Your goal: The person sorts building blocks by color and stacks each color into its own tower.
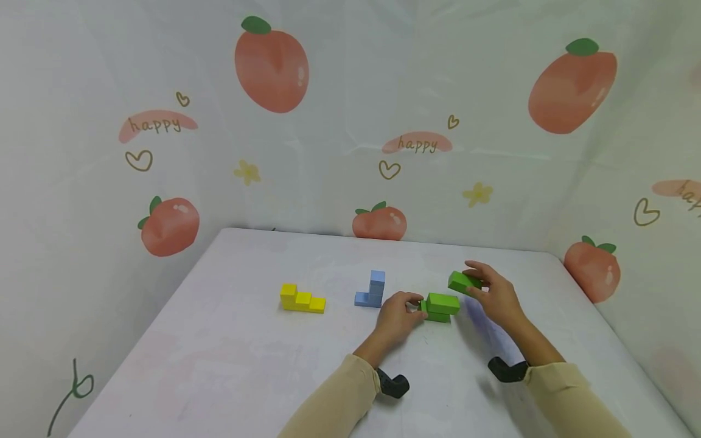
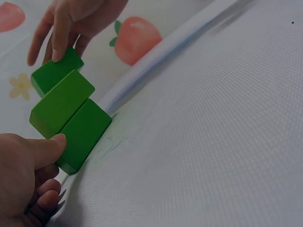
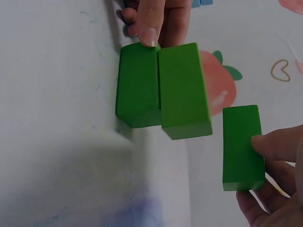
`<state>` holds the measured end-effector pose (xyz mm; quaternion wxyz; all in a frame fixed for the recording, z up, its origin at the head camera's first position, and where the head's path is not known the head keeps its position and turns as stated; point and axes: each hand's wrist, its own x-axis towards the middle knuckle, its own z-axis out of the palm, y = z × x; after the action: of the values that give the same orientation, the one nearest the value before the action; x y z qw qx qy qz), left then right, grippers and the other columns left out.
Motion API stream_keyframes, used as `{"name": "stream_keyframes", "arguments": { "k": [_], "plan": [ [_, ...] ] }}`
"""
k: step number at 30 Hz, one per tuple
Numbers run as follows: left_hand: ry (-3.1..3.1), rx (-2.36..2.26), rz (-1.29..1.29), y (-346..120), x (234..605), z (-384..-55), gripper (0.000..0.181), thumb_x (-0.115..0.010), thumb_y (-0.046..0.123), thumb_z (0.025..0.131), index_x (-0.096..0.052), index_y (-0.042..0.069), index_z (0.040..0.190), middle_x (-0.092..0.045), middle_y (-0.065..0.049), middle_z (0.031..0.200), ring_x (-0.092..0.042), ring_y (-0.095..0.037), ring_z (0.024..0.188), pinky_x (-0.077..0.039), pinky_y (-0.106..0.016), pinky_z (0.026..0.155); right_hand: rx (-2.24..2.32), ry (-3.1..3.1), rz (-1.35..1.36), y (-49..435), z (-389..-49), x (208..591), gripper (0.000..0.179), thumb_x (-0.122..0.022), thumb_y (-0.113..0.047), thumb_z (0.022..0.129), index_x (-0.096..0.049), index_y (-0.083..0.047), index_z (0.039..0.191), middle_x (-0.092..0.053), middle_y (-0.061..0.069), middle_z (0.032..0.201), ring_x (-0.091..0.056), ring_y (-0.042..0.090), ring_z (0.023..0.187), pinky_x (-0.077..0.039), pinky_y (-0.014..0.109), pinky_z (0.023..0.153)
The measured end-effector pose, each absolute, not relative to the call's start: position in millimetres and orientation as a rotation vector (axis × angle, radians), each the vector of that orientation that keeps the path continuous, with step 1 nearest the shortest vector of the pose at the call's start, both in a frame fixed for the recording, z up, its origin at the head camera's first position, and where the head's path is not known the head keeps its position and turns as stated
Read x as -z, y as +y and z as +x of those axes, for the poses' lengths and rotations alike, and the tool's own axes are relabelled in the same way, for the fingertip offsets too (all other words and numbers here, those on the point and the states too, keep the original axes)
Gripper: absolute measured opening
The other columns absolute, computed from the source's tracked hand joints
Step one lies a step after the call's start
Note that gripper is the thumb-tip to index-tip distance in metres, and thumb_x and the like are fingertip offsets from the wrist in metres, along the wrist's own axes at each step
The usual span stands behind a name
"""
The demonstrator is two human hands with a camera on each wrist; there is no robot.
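Two green rectangular blocks are stacked on the white table, the upper block (image 1: 442, 303) shifted to the right over the lower block (image 2: 87, 137). My left hand (image 1: 397, 317) grips the lower block at its left end, its thumb on the near face in the left wrist view. Above and to the right of the stack, my right hand (image 1: 497, 298) pinches a third green block (image 3: 242, 151) between thumb and fingers. This held block is in the air, apart from the stack in the right wrist view.
Left of the stack stands an L-shaped group of blue blocks (image 1: 376, 286). Farther left is a stepped yellow group (image 1: 302, 300). The white tabletop (image 1: 219, 365) ends at a cloth backdrop (image 1: 328, 164) printed with fruit and hearts.
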<state>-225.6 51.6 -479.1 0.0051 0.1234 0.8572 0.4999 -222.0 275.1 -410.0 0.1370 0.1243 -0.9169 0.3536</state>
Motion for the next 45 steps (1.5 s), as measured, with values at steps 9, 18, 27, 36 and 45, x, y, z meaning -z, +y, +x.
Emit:
{"name": "stream_keyframes", "arguments": {
  "k": [9,18,27,36,45],
  "plan": [
    [2.697,-1.566,0.396,50,478,-224,0.034,-0.078,0.020,0.083,-0.070,0.016,0.116,-0.063,0.008,0.100,-0.051,-0.002,0.075,-0.043,-0.023,0.068,-1.080,-2.681,0.504,269,-215,403,0.058,-0.064,0.007,0.088,-0.045,-0.006,0.141,-0.062,0.020,0.124,-0.057,0.043,0.110,-0.044,0.060,0.089],
    [2.686,-1.554,0.391,50,475,-223,0.032,-0.077,0.021,0.084,-0.070,0.016,0.116,-0.063,0.007,0.101,-0.050,-0.003,0.075,-0.042,-0.024,0.067,-1.056,-2.705,0.564,264,-210,405,0.059,-0.065,0.007,0.088,-0.045,-0.007,0.141,-0.063,0.018,0.124,-0.056,0.044,0.112,-0.040,0.064,0.092],
    [2.688,-1.549,0.396,50,477,-225,0.032,-0.077,0.021,0.084,-0.071,0.017,0.115,-0.062,0.009,0.099,-0.050,-0.003,0.075,-0.042,-0.024,0.068,-1.031,-2.700,0.603,261,-209,408,0.058,-0.063,0.009,0.088,-0.045,-0.007,0.141,-0.063,0.018,0.124,-0.056,0.043,0.112,-0.039,0.064,0.092],
    [2.712,-1.535,0.391,52,480,-226,0.033,-0.077,0.022,0.084,-0.071,0.017,0.115,-0.062,0.010,0.098,-0.050,-0.002,0.074,-0.043,-0.023,0.067,-1.033,-2.712,0.599,258,-208,411,0.058,-0.064,0.008,0.088,-0.045,-0.006,0.141,-0.063,0.017,0.124,-0.057,0.042,0.112,-0.041,0.062,0.092],
    [2.714,-1.537,0.388,53,481,-227,0.033,-0.077,0.022,0.083,-0.071,0.017,0.116,-0.062,0.010,0.098,-0.051,-0.002,0.074,-0.043,-0.023,0.068,-1.034,-2.702,0.602,258,-208,412,0.056,-0.064,0.007,0.088,-0.047,-0.005,0.140,-0.063,0.017,0.123,-0.058,0.042,0.110,-0.042,0.061,0.091]
  ]
}}
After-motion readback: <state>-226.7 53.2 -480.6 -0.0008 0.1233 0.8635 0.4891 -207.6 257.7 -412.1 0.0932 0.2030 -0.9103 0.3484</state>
